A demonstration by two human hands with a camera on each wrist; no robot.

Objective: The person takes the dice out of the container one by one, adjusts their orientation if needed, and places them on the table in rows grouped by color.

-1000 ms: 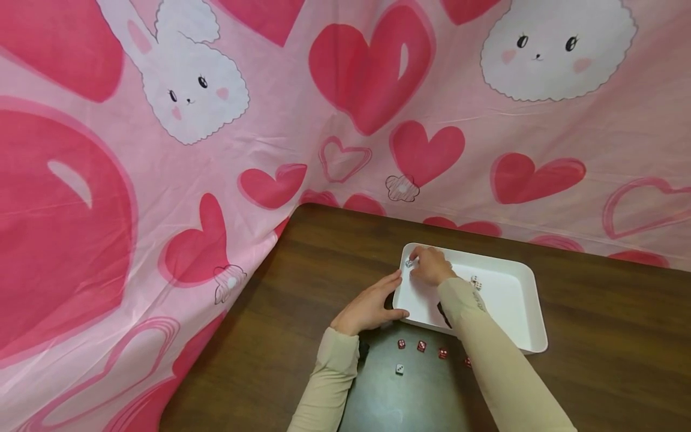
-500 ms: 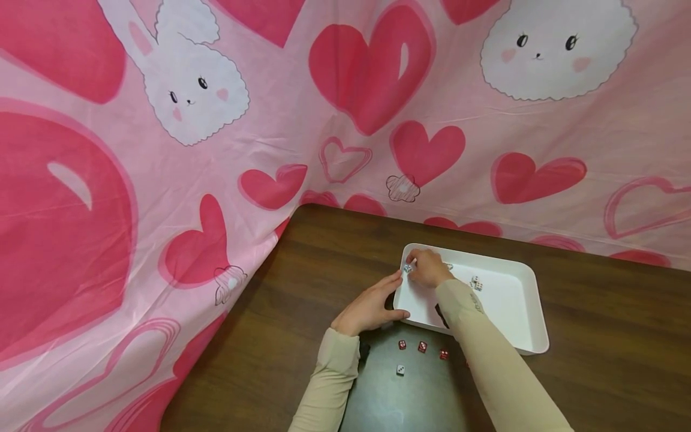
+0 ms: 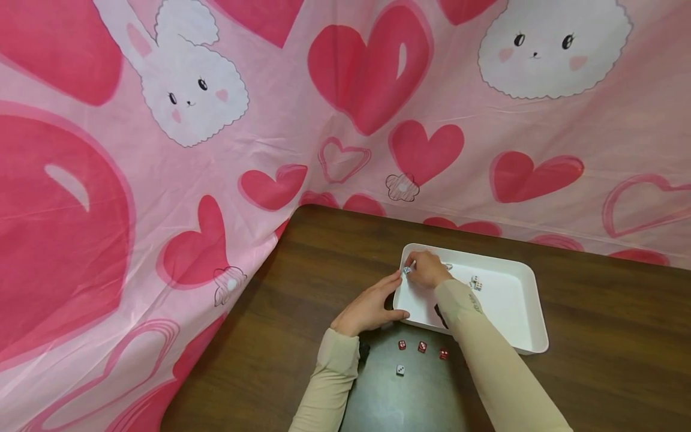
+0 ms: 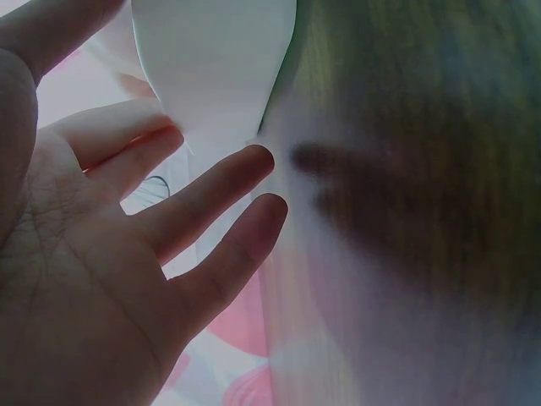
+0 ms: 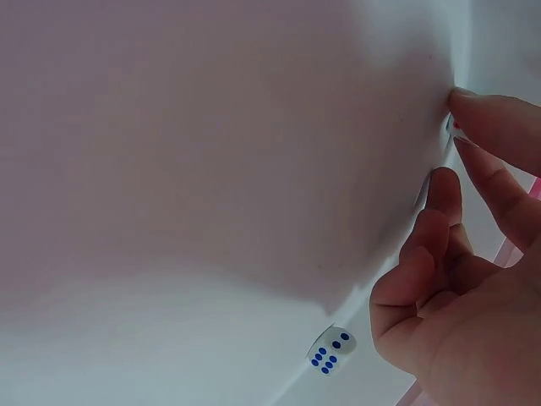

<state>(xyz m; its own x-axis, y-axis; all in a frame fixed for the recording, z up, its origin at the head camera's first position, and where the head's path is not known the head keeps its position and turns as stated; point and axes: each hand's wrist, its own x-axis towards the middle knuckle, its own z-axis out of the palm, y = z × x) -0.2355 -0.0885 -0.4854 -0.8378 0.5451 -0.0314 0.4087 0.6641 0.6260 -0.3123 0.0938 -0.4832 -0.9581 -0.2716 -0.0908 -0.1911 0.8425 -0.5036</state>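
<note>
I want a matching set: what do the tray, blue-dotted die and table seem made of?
Tray: probably white plastic, satin; thin, smooth walls. Blue-dotted die: likely plastic, smooth; rounded edges. Table: wood or wood-look laminate, faint sheen; brown grain streaks.

The left arm (image 3: 324, 387), beige-sleeved, slanted forward, and the left grip (image 3: 369, 306) was loosely spread, its thumb (image 3: 396, 314) set well apart from nearly straight fingers (image 4: 207, 193). The right arm (image 3: 496, 357), sleeved alike, angled leftward and farther forward; the right grip (image 3: 429, 270) was bent into a pinch between thumb and forefinger, its remaining fingers folded in.
</note>
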